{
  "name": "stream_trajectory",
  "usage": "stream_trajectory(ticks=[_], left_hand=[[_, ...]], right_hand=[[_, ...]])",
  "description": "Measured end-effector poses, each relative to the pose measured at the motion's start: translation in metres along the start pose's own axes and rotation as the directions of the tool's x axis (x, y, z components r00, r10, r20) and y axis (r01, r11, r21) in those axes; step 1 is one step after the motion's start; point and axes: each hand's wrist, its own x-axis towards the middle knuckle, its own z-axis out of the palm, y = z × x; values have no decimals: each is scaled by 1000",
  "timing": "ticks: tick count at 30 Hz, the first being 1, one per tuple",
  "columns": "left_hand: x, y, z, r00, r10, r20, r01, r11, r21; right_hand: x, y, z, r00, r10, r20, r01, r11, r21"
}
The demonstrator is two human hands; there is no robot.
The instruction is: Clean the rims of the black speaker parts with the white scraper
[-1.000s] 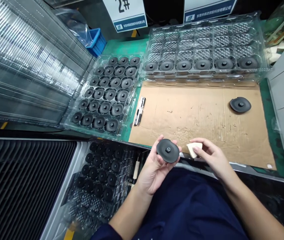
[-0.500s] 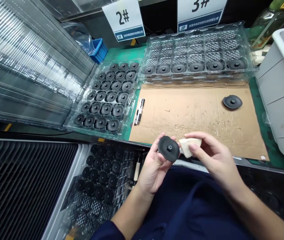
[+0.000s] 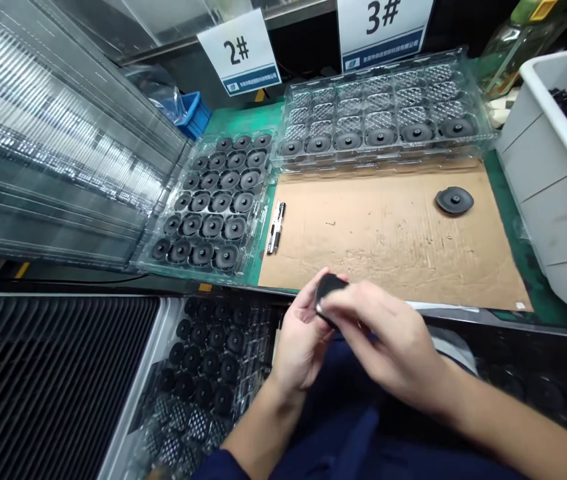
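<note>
My left hand (image 3: 299, 343) holds a round black plastic disc (image 3: 328, 287) by its rim, just over the near edge of the bench. My right hand (image 3: 393, 333) reaches across it, fingers pinched together on the disc's face, covering much of it. A small pale bit at the fingertips looks like the cream-coloured wiping pad, mostly hidden by the hand. Another black disc (image 3: 455, 200) lies on the cardboard sheet (image 3: 363, 227), toward its right side.
Left of the cardboard, a clear blister tray (image 3: 243, 268) holds rows of discs. Behind it stand stacked trays (image 3: 373, 157) with discs in the front row. Two pens (image 3: 276, 228) lie at left. A grey-white bin (image 3: 538, 160) with black parts stands right; more trayed discs (image 3: 208, 360) sit below.
My right hand has moved left with the cream pad, from beside the disc onto it. The disc has tilted in my left hand. The camera view has shifted slightly.
</note>
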Motion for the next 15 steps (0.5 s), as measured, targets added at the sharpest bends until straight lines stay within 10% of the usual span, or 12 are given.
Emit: stream_trajectory(ticks=[7, 12, 15], left_hand=[[6, -1, 4, 998, -57, 13, 57, 998, 21], [6, 7, 6, 992, -129, -2, 129, 992, -6], [7, 5, 9, 988, -150, -19, 151, 988, 37]], right_hand=[[6, 1, -7, 998, -29, -50, 27, 999, -46], [-11, 4, -20, 987, 77, 140, -71, 996, -48], [-6, 8, -27, 992, 123, 22, -115, 965, -237]])
